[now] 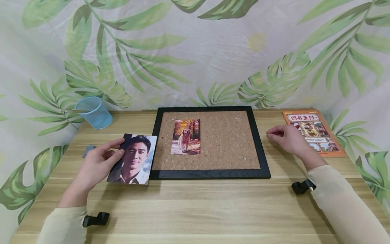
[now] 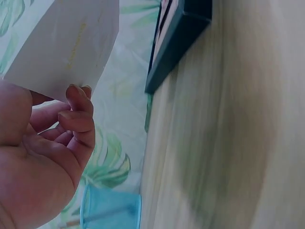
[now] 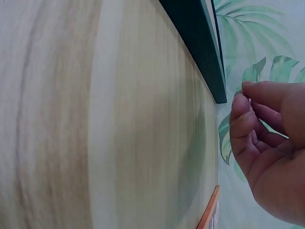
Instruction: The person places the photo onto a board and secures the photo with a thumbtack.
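At the left, my left hand pinches the left edge of a portrait photo between thumb and fingers. The photo is raised and overlaps the board's left frame in the head view; its pale back faces the left wrist camera. A black-framed cork board lies on the table, with a dog photo on its left half. Between the board and an orange book, my right hand hovers with curled fingers. Its thumb tip meets the index fingertip; I cannot tell whether something small is between them.
A blue mesh cup with a thin stick in it leans at the back left. Near the left hand lies a small grey-blue object. The orange book lies at the right on the wooden table. Behind hangs a leaf-print cloth.
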A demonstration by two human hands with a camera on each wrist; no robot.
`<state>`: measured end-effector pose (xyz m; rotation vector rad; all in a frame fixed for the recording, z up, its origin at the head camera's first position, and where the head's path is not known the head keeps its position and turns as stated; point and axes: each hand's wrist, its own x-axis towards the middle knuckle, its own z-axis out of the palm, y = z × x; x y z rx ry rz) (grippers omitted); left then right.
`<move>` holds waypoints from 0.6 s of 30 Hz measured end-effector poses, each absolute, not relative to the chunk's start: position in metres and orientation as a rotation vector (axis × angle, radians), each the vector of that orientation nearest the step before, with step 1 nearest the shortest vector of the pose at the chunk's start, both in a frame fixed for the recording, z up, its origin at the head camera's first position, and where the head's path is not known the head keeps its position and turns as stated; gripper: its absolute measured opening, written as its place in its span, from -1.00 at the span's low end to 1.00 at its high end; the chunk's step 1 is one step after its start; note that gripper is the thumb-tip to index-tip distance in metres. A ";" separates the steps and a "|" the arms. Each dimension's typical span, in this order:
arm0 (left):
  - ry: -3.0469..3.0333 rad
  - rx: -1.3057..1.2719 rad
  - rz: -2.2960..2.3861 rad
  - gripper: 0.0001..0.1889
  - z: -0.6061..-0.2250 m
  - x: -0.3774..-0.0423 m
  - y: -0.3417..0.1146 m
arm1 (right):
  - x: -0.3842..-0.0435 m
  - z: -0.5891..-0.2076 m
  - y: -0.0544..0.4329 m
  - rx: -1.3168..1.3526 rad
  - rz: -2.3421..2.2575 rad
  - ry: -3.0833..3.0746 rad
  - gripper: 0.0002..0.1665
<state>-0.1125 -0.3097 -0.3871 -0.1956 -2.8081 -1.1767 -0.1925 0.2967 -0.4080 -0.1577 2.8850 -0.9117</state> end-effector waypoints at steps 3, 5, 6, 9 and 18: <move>-2.815 -0.234 -1.203 -0.52 -0.385 -0.117 -0.299 | -0.192 -0.406 0.296 -0.130 -0.968 2.840 -0.63; -2.820 -0.253 -1.210 -0.51 -0.384 -0.121 -0.291 | -0.192 -0.406 0.296 -0.103 -1.021 2.802 -0.63; -2.823 -0.264 -1.219 -0.51 -0.384 -0.123 -0.287 | -0.192 -0.405 0.296 -0.093 -1.045 2.788 -0.62; -2.828 -0.291 -1.263 -0.48 -0.384 -0.130 -0.274 | -0.191 -0.405 0.297 -0.066 -1.130 2.736 -0.61; -2.904 -0.345 -1.417 -0.37 -0.383 -0.147 -0.240 | -0.189 -0.407 0.297 -0.089 -1.271 2.633 -0.62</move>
